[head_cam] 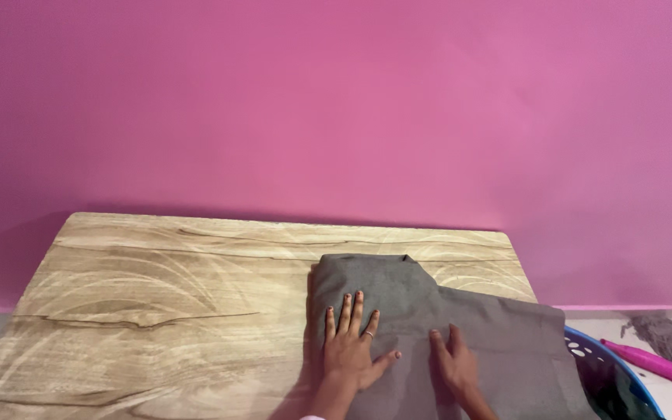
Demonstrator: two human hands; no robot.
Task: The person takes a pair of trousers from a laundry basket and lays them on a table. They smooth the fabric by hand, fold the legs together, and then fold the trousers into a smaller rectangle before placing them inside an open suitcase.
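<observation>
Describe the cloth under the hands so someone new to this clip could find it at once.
Start at the wooden table against the pink wall. On its right half lies a folded grey cloth, its right part hanging past the table edge above a blue basket. The left hand and right hand press flat on it; it is the only fabric on the table.

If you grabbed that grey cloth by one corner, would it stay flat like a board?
Probably not. The grey cloth is folded and drapes past the wooden table edge, so it looks floppy. It likely weighs little. Left hand and right hand press it flat, so it may slide if pushed.
</observation>
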